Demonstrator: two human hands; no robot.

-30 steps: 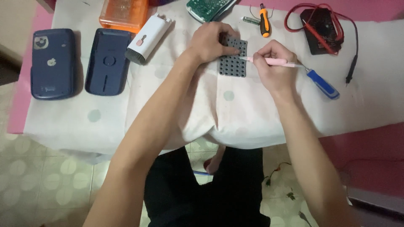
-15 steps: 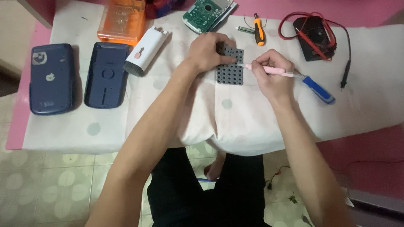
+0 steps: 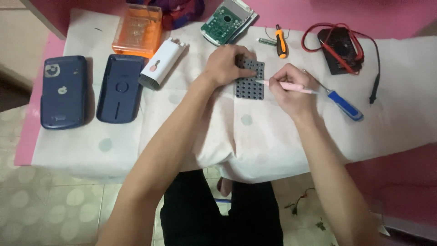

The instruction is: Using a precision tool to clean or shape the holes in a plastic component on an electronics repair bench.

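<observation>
I see the left hand [image 3: 226,65] pressing down on the grey keypad [image 3: 250,82], fingers curled over its top edge, pinning it to the white cloth [image 3: 255,136]. Right hand [image 3: 291,91] pinches a pink tool [image 3: 287,85], tip on the keypad's right edge. Blue screwdriver [image 3: 343,104] lies just right; orange box [image 3: 137,30] and circuit board [image 3: 227,20] further back.

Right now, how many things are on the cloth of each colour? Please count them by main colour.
Dark blue: 2 (shell with lens, shell with round mark)
Orange: 2 (clear case, small screwdriver)
Grey: 1 (button mat, under the left hand)
Pink: 1 (pen tool, in the right hand)
White: 1 (kit box)
Green: 1 (circuit board)
Black: 1 (meter)
Blue: 1 (blue-handled screwdriver)
Total: 10
</observation>
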